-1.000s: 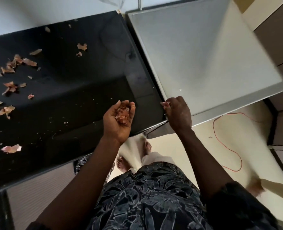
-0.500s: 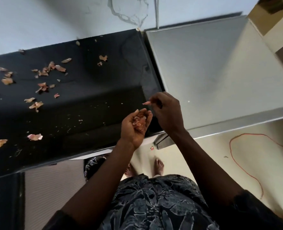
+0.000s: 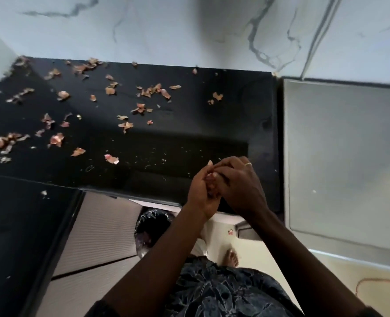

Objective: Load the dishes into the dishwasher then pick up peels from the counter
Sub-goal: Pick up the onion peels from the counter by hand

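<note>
1. The left hand [image 3: 202, 191] is curling like a cup and holding a handful of peels [image 3: 211, 179].
2. The right hand [image 3: 242, 186] is touching the left hand from the right side. Its fingers are bending down into the cup. I cannot tell if it is pinching a peel or not.
3. Both hands are hanging close together over the near edge of the black tabletop [image 3: 212, 124].
4. Many loose peels [image 3: 153, 91] are lying on the tabletop. They are to the left of the hands and farther away, well apart from them.
5. One pink peel [image 3: 111, 159] is lying nearest, on the left of the hands, not touching them.
6. A small peel bit [image 3: 230, 232] is lying on the floor [image 3: 221, 225] below the hands.
7. A grey flat top [image 3: 340, 156] is sitting just to the right of the hands.
</note>
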A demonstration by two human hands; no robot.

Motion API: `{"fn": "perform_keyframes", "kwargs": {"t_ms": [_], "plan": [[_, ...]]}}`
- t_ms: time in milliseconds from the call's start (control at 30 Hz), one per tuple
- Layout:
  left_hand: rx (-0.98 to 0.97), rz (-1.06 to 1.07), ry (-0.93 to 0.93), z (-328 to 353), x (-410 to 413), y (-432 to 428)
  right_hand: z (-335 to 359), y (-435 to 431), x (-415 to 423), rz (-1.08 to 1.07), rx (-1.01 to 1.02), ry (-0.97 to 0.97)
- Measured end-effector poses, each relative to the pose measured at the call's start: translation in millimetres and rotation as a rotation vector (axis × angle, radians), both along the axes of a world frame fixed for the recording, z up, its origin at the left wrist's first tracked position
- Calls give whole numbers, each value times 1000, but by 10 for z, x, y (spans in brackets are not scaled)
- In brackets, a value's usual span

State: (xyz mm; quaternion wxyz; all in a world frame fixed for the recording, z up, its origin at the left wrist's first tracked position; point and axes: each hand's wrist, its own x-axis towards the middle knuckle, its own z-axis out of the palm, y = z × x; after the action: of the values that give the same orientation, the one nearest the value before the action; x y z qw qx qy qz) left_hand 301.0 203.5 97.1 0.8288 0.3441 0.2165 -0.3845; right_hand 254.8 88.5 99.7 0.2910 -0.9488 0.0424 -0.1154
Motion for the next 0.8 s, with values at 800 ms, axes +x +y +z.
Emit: {"fn": "perform_keyframes", "kwargs": {"t_ms": [800], "plan": [[-92,135,199,-204,1945,288,-518,-583,2766,-63,-269,286]]}}
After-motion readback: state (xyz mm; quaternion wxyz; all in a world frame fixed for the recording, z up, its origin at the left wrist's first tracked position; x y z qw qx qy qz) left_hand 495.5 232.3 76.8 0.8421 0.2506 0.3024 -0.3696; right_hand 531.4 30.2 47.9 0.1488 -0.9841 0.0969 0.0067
